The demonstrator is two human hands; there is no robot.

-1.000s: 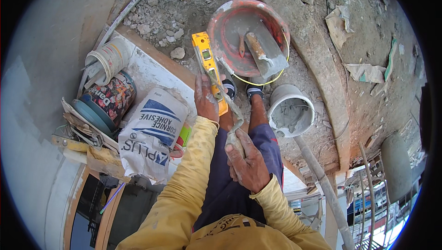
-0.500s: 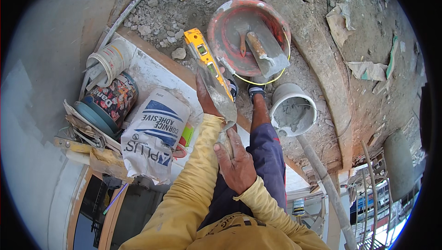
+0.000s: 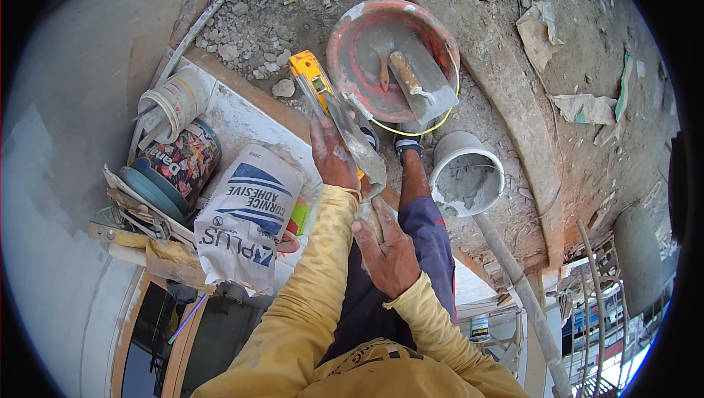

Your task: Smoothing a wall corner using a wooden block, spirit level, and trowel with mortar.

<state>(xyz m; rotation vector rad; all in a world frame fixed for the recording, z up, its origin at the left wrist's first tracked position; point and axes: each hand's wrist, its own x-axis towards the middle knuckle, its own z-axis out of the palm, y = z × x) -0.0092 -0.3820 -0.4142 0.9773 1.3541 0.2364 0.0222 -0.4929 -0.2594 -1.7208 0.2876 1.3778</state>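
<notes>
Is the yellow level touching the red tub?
Apart. The head view shows the yellow level lying left of the red tub, with a strip of rubble-strewn ground plainly between its yellow end and the tub's rim.

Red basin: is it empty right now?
No, the red basin holds a trowel with a wooden handle lying on grey mortar.
</notes>
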